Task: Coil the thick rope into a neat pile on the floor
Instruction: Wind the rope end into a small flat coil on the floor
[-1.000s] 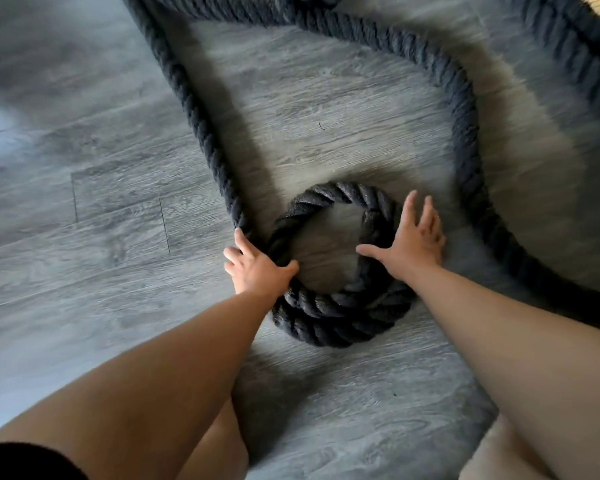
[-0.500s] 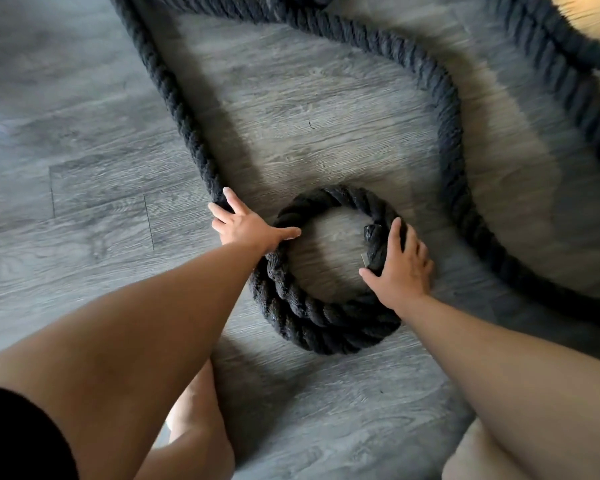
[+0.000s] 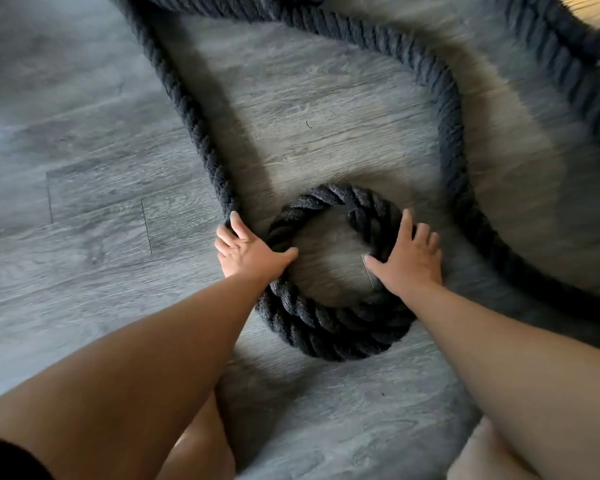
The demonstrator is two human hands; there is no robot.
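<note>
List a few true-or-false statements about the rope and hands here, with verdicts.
1. The thick dark grey twisted rope forms a small ring on the grey wood-plank floor. True.
2. The left hand is lifted clear of the rope. False: it rests on the ring's left side.
3. The right hand lies on the ring's right side, fingers spread. True.
4. All the rope is coiled. False: long loose stretches trail across the floor.
</note>
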